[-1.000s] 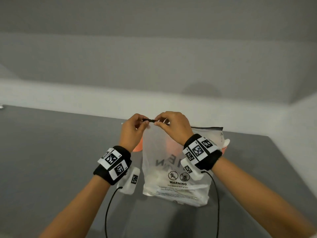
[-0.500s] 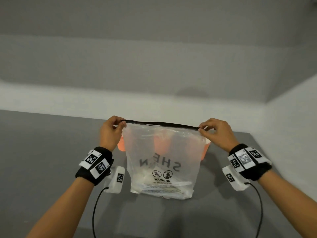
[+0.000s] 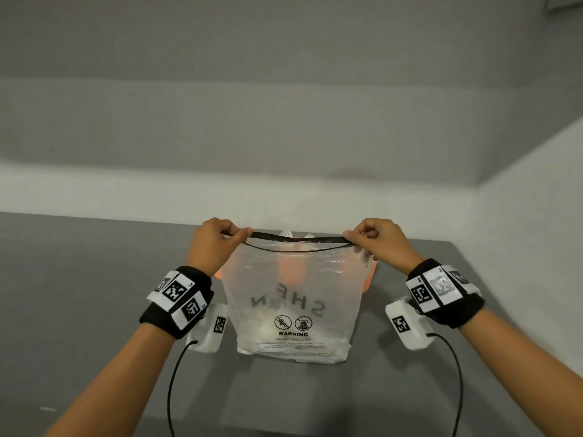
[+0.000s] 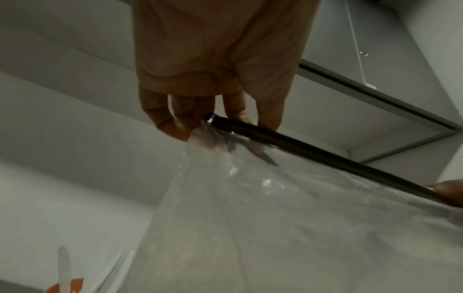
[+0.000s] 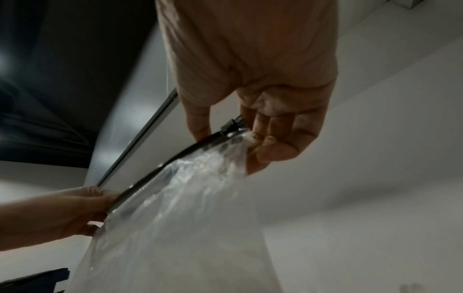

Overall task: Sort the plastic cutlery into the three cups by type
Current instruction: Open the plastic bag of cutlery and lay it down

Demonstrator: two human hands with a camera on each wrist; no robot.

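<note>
Left hand (image 3: 210, 247) and right hand (image 3: 383, 244) fingers pinch opposite ends of the bag (image 3: 291, 304)'s black zip edge (image 3: 296, 239).

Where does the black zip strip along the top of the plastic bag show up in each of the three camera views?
Head: the black zip strip runs across the centre, between the left hand and right hand.
Left wrist: it slants from the fingers down to the right edge.
Right wrist: it slants from the fingers down-left.
Shared landmark: the translucent bag hanging below it.

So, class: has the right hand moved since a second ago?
Yes. The right hand has moved rightward from the middle of the bag to its right end, pulling along the black zip strip.
</note>
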